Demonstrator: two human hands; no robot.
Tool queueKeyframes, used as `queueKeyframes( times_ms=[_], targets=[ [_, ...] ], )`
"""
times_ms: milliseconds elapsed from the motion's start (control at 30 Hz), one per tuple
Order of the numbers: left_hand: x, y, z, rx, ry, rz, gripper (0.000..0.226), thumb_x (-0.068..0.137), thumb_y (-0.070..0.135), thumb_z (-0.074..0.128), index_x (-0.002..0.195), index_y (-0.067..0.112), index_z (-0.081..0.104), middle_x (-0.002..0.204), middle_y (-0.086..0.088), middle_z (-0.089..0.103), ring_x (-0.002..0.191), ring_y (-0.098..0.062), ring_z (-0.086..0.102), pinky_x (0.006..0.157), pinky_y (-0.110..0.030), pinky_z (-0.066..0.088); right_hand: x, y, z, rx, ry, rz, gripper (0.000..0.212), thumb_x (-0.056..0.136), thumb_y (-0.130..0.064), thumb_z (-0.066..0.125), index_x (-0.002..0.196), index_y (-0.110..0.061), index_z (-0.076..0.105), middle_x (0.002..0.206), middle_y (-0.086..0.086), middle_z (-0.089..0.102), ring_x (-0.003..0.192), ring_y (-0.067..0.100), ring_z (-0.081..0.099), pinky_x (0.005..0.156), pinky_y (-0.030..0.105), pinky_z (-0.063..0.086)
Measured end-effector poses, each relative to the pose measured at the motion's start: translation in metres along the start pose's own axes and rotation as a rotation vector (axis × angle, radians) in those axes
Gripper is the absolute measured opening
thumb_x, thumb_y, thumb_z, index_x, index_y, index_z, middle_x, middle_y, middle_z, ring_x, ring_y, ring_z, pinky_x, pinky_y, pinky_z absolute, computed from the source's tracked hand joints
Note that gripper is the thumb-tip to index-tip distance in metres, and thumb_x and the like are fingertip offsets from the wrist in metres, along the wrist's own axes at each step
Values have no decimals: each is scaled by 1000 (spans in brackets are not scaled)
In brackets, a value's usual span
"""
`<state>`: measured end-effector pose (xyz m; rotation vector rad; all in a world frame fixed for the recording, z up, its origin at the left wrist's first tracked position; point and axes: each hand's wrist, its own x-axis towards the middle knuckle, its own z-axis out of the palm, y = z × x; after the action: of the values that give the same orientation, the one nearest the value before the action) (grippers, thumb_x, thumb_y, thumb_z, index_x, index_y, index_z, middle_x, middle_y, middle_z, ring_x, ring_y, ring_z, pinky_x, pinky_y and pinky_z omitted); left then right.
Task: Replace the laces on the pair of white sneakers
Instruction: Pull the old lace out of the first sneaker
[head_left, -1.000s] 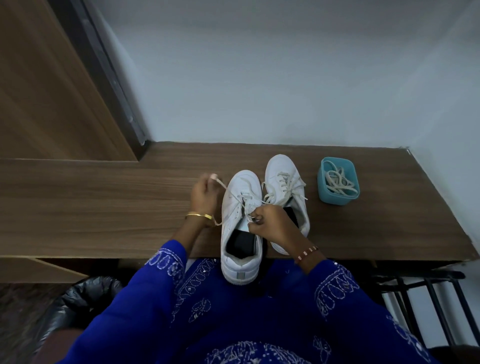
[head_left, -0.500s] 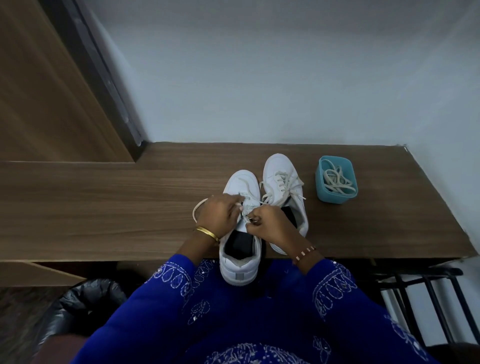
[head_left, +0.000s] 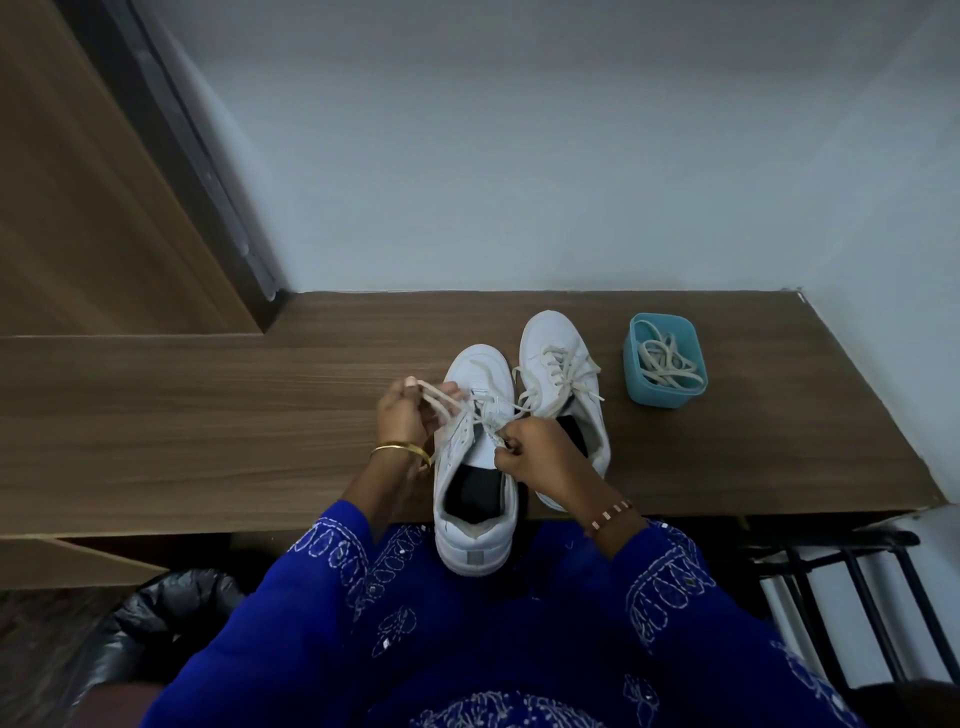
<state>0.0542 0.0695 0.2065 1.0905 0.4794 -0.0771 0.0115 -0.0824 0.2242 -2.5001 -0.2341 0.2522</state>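
A wooden bench (head_left: 208, 415) runs along the pale wall. On it the near sneaker (head_left: 475, 467) lies lengthwise, toe to the wall, heel overhanging the edge; its mate (head_left: 558, 384) sits just beside, then a teal tub (head_left: 665, 361) of laces. The left hand (head_left: 405, 415) pinches the lace (head_left: 441, 408) drawn leftward — the right hand (head_left: 540, 457) pinches at the eyelets. Best, I'd judge, to pull gently along the eyelet's line.
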Motion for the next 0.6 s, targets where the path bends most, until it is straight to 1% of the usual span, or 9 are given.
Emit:
queueKeyframes(
  times_ms=[67,133,200,267,333,400,467,533,600],
  targets=[
    [0,0,-1,-269,94,-193,32,103,24,25,93,0,44,73,-18,65,57,-21,68,47,-29,56,1,0,0,7,-18,7,44,81,-6,53,49,-18,25,49,-1,30,45,8,28,44,19,21],
    [-2,-4,0,-263,190,-166,31,102,23,27,84,5,44,62,-16,57,49,-23,64,43,-29,53,2,0,-1,15,-30,13,44,82,-6,53,50,-17,26,49,0,30,45,9,28,46,20,21],
    [-2,-9,-1,124,252,97,27,100,16,34,75,12,43,52,-6,55,49,-20,56,53,-33,49,2,0,-1,4,-41,16,43,83,-6,52,50,-16,26,49,0,31,46,10,29,46,21,23],
    [-1,-9,-7,662,233,348,15,96,10,43,85,8,53,72,-5,60,65,-18,53,66,-30,38,2,-2,-2,-12,-52,14,43,84,-7,52,51,-16,26,50,0,31,47,11,30,47,24,25],
    [2,-8,-13,976,163,551,19,91,3,48,106,-2,58,101,-16,63,90,-28,57,78,-30,39,3,-3,-2,-14,-63,18,42,84,-7,52,51,-17,27,51,0,32,51,14,34,51,28,27],
    [3,-9,-15,1122,-34,688,29,85,0,49,112,-4,60,111,-21,61,99,-35,57,84,-32,40,3,-4,-2,-18,-67,18,42,84,-8,52,51,-17,28,52,0,33,51,13,35,51,27,26],
    [3,-13,-13,1219,-243,684,30,85,1,53,113,2,63,111,-18,64,100,-34,59,82,-24,37,3,-3,-1,-16,-64,18,42,83,-8,53,51,-17,28,51,0,33,48,11,33,48,23,25],
    [6,-20,-13,1283,-291,689,24,86,6,58,108,7,68,108,-14,67,101,-29,61,80,-21,35,3,-3,-1,-9,-62,25,41,82,-7,53,50,-16,28,51,0,34,50,13,34,48,22,25],
    [6,-20,-12,1251,-234,632,18,86,10,62,100,8,72,105,-13,69,98,-27,63,79,-24,40,3,-2,-1,-2,-56,35,41,82,-7,52,51,-16,29,51,1,34,53,16,37,48,24,25]
  ],
)
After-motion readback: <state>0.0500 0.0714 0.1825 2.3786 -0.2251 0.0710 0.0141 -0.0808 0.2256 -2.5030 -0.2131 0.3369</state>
